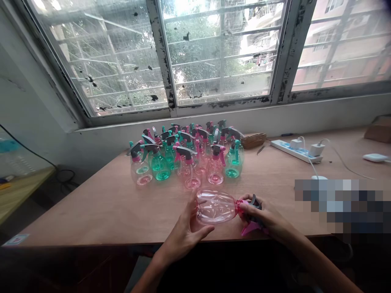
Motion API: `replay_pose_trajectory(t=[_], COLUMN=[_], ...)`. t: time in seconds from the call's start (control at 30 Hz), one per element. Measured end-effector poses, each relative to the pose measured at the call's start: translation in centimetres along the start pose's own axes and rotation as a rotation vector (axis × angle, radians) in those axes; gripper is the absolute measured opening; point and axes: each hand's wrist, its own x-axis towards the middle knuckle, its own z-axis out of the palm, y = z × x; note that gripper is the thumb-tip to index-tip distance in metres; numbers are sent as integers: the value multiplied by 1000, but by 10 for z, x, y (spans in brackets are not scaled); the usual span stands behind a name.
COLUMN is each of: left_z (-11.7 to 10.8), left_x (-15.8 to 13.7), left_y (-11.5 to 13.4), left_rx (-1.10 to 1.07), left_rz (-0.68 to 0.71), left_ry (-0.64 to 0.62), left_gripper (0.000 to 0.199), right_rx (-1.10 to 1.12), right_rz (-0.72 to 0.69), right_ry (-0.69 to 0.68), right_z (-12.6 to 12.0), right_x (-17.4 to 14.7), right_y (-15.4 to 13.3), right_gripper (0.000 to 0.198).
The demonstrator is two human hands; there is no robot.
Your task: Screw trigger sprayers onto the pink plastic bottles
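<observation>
A clear pink spray bottle (216,206) lies sideways in the air over the table's front edge, its base to the left. My left hand (187,228) cups the base, the fingers behind it and the thumb along its lower side. At the neck, my right hand (259,213) grips the pink and dark grey trigger head (251,228). Fingers hide part of the collar, so I cannot tell how tightly the head sits on the neck. Beyond my hands stand several upright spray bottles, among them a green one (160,166) and a pink one (215,169).
The wooden table (104,207) runs back to a wall under windows. To the right lie a white power strip (295,151) with plugged-in chargers, cables and a brown packet (253,140). A sticker (17,239) marks the left front corner. A pixelated patch covers part of the right side.
</observation>
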Motion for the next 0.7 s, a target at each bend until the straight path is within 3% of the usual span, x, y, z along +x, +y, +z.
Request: replay_pose_trajectory(t=[0.13, 0.23, 0.43, 0.57, 0.7], left_z=[-2, -1, -1, -2, -1], left_x=[2, 5, 3, 3, 3], left_y=[-2, -5, -6, -1, -4], left_rx=[-93, -202, -153, -137, -126], left_rz=[-41, -51, 5, -40, -52], left_ry=[-36, -54, -48, -61, -25], left_gripper=[110, 105, 104, 111, 106], right_rx=[-20, -48, -17, -113, -116], right_rz=[-11, -11, -9, -13, -14], right_ry=[-11, -3, -6, -24, -3], right_z=[0, -1, -2, -2, -1], right_x=[1, 3, 4, 2, 2], right_y=[1, 3, 3, 0, 2], right_gripper=[39, 41, 40, 42, 44])
